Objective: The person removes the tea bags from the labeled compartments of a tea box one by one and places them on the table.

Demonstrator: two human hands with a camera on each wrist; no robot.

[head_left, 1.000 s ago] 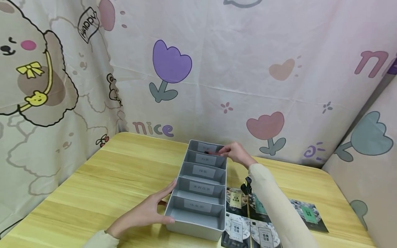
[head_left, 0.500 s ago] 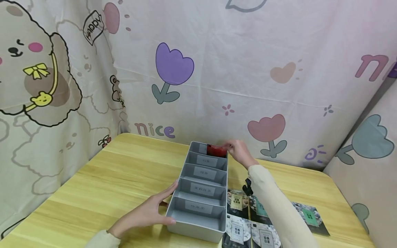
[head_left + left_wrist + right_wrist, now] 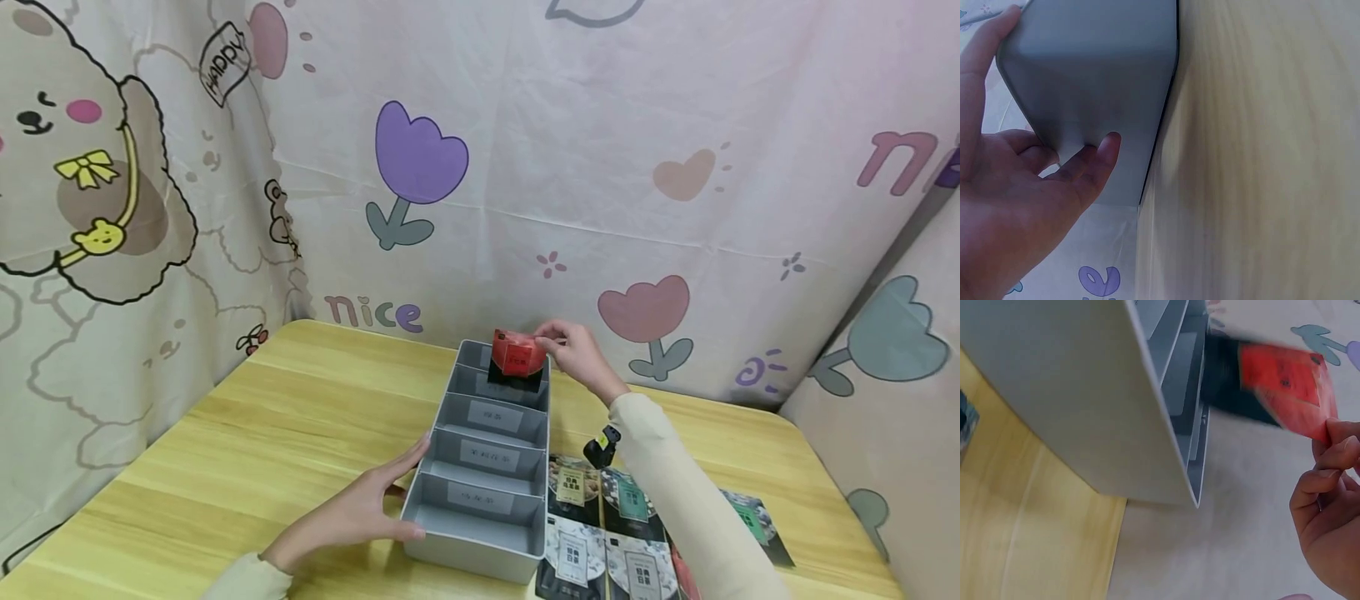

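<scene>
A red and black tea sachet (image 3: 517,357) is pinched at its right top corner by my right hand (image 3: 573,354). It stands over the far end of a grey divided storage box (image 3: 468,546), in front of the last compartments. In the right wrist view the sachet (image 3: 1279,384) is blurred at its dark end and lies beyond the box rim. My left hand (image 3: 360,512) rests against the near left corner of the box, thumb on the near corner and a finger along the side. The left wrist view shows those fingers (image 3: 1107,153) against the grey wall.
Paper labels (image 3: 480,498) mark the box's compartments. Several dark tea sachets (image 3: 573,550) lie to the right of the box, partly under my right sleeve. A green-labelled sachet (image 3: 753,521) lies farther right. A printed curtain (image 3: 510,233) stands behind the wooden table (image 3: 300,433).
The red sachet has come up from inside the farthest compartment, its printed face now turned toward the head camera. My right hand has risen slightly; the left hand keeps its place.
</scene>
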